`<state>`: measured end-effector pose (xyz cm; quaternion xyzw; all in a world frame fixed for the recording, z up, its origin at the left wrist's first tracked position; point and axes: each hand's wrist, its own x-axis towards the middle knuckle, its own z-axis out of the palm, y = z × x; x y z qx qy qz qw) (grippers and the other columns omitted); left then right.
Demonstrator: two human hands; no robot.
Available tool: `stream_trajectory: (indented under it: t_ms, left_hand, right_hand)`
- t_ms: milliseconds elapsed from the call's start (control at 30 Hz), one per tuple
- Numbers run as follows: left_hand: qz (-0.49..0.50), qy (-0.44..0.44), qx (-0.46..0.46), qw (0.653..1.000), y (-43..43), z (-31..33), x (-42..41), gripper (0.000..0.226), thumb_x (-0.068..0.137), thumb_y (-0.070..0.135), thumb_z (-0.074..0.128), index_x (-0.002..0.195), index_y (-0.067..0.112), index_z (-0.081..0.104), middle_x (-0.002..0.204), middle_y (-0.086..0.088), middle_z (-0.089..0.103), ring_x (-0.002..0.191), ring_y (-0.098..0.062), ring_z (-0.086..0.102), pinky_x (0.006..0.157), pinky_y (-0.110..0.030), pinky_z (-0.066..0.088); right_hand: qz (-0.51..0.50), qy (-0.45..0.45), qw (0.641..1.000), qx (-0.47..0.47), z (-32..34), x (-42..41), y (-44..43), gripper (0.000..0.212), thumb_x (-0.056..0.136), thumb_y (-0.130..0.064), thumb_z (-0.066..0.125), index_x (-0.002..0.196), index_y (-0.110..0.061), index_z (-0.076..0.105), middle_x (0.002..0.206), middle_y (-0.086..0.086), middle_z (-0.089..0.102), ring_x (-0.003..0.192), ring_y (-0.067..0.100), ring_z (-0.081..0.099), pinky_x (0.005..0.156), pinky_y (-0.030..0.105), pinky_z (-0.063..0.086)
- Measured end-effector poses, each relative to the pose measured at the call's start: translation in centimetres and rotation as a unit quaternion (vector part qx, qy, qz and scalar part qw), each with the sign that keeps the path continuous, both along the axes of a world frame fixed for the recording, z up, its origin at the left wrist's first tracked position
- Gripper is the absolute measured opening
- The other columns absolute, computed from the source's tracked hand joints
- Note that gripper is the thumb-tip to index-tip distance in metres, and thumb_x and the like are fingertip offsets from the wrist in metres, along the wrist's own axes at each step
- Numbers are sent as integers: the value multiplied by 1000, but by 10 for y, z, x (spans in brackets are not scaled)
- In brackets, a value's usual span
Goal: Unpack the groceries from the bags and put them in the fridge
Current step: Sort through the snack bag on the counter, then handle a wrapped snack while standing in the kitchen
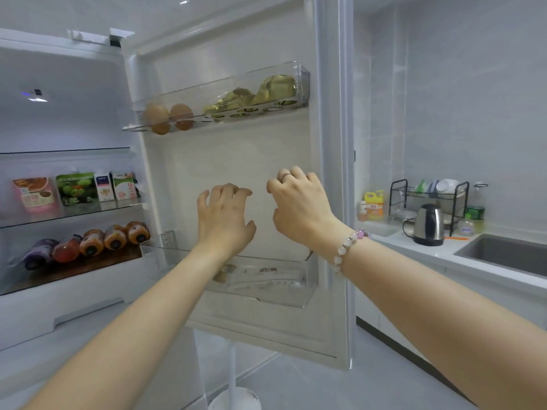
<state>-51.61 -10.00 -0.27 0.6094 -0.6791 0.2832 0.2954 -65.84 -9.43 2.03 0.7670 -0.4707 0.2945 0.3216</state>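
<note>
**Empty hands at the open fridge door**

Eggs [157, 118] and gold packets [266, 90] sit in the top door bin [296, 66]. Pouches and cartons [77, 189] line a glass shelf, with bottles [97, 241] lying below. The left hand [225, 217] and right hand [299, 202] hover before the door panel [231, 161], fingers loosely curled and gripping nothing. Whether they touch the panel cannot be judged.

Steel kettle [428, 224] beside a black dish rack [398, 192] on the counter [438, 257], sink [503, 251] nearby
</note>
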Motion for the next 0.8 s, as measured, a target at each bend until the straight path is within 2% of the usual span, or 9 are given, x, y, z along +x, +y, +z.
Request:
stream_trajectory:
  t_ms: [100, 167, 233, 300, 367, 467, 600, 733, 800]
  left_hand:
    - [-63, 22, -36, 997, 7, 6, -21, 51, 79, 29, 64, 128, 21, 50, 128, -4, 49, 122, -25, 39, 97, -38, 27]
    - [-116, -8, -108, 987, 10, 6, -39, 50, 69, 20, 74, 116, 14, 60, 112, -9, 58, 107, -30, 50, 84, -39, 35]
    - [-165, -56, -191, 966, 13, 5, -65, 50, 58, 14, 79, 105, 11, 64, 99, -10, 62, 96, -28, 50, 76, -36, 32]
    - [-221, -71, -214, 949, 19, 2, -99, 50, 54, 13, 80, 101, 10, 65, 96, -10, 63, 94, -24, 47, 75, -34, 28]
    - [-264, -68, -193, 942, 23, -2, -141, 53, 48, 15, 83, 99, 11, 67, 94, -9, 64, 90, -27, 57, 73, -34, 36]
    - [-312, -49, -97, 944, 29, -20, -209, 57, 46, 17, 85, 100, 11, 67, 92, -8, 64, 82, -30, 63, 67, -34, 47]
    - [-394, -63, -5, 917, 47, -48, -300, 54, 51, 15, 83, 102, 12, 65, 95, -8, 62, 87, -31, 60, 70, -38, 45]
    - [-433, -99, 14, 896, 66, -65, -377, 60, 47, 18, 85, 103, 12, 65, 91, -6, 63, 82, -29, 61, 67, -36, 47]
    - [-447, -116, 38, 886, 77, -69, -410, 58, 65, 24, 77, 119, 15, 56, 109, -5, 58, 98, -27, 56, 79, -36, 43]
  right_hand:
    - [-40, -17, 999, -18, 2, -29, 14, 32, 85, -14, 54, 117, -16, 55, 119, 2, 51, 111, 22, 44, 83, 29, 31]
    - [-72, -28, 997, -15, 2, -54, 22, 32, 84, -13, 54, 116, -15, 55, 118, 2, 52, 112, 22, 44, 85, 29, 31]
    - [-117, -41, 992, -5, 1, -83, 29, 33, 82, -12, 53, 115, -14, 55, 117, 3, 52, 112, 23, 44, 86, 30, 32]
    - [-177, -50, 983, 11, -7, -116, 35, 31, 81, -13, 54, 112, -13, 55, 117, 5, 52, 112, 24, 44, 86, 31, 33]
    - [-239, -54, 969, 41, -23, -152, 43, 29, 81, -12, 54, 110, -12, 54, 117, 6, 52, 113, 26, 44, 86, 33, 33]
    - [-313, -39, 945, 86, -49, -204, 65, 27, 80, -11, 52, 107, -11, 54, 116, 8, 53, 111, 27, 45, 86, 34, 35]
    - [-403, -35, 909, 104, -68, -280, 110, 26, 83, -13, 53, 109, -11, 54, 116, 8, 53, 110, 26, 46, 88, 34, 37]
    - [-498, -53, 855, 133, -86, -358, 166, 30, 84, -15, 53, 114, -12, 52, 120, 8, 51, 113, 25, 45, 92, 34, 36]
    - [-532, -68, 832, 141, -95, -390, 193, 35, 84, -17, 54, 118, -11, 50, 123, 9, 51, 116, 25, 44, 94, 34, 35]
